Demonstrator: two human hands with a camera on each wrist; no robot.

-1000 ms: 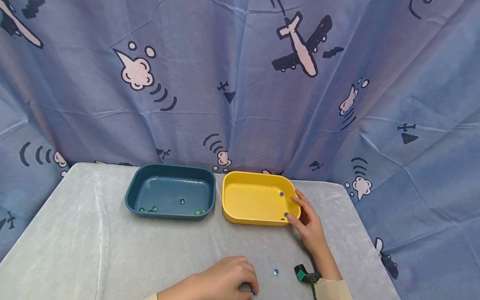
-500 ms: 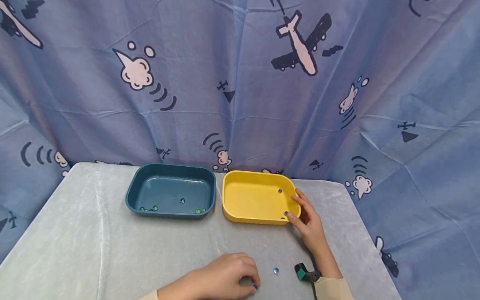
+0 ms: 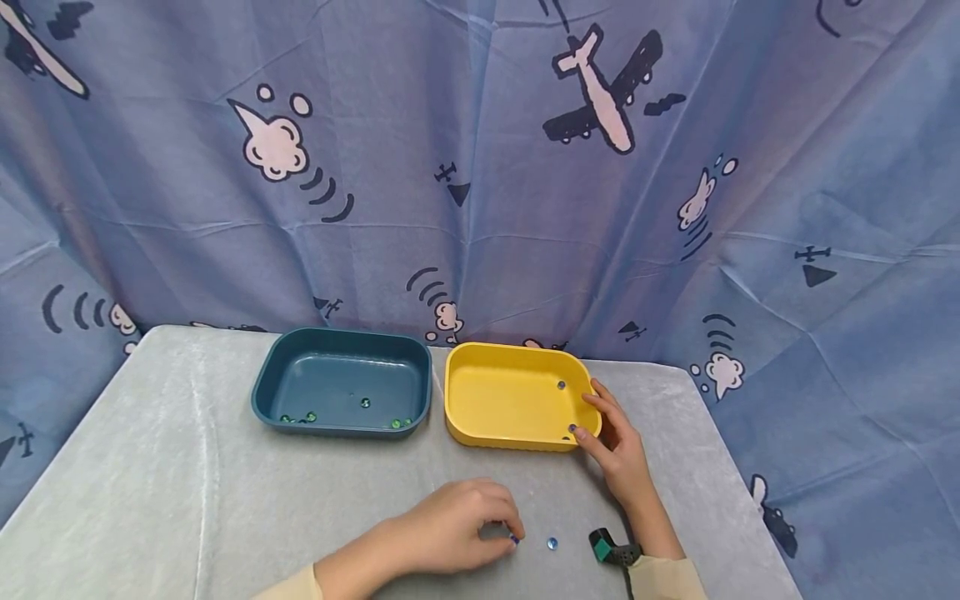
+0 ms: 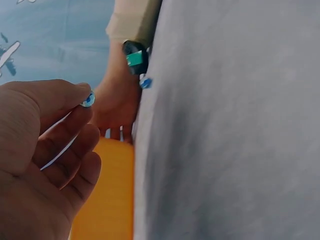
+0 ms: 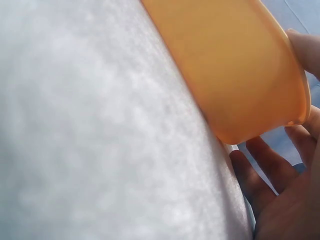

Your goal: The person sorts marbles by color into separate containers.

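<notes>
My left hand [image 3: 457,529] pinches a small blue glass marble [image 4: 88,99] between thumb and index finger, low over the table in the head view. A second blue marble [image 3: 552,543] lies on the cloth just right of it. At the right end of the yellow bin [image 3: 495,396], my right hand [image 3: 622,458] holds the rim, its thumb at the front corner and fingers along the side. In the right wrist view, fingers [image 5: 272,167] curve round the bin's outside wall. A few blue marbles [image 3: 561,385] lie inside the yellow bin, near that hand.
Left of the yellow bin stands a teal bin [image 3: 341,385] with several green marbles [image 3: 365,402]. Both bins sit near the back edge of the cloth-covered table [image 3: 225,500]. A patterned blue curtain [image 3: 390,167] hangs behind. My right wrist wears a black strap with a green-marked camera [image 3: 602,546].
My left hand has lifted away from the front edge, toward the bins and slightly right, with the blue marble in its fingertips. My right hand stays at the yellow bin.
</notes>
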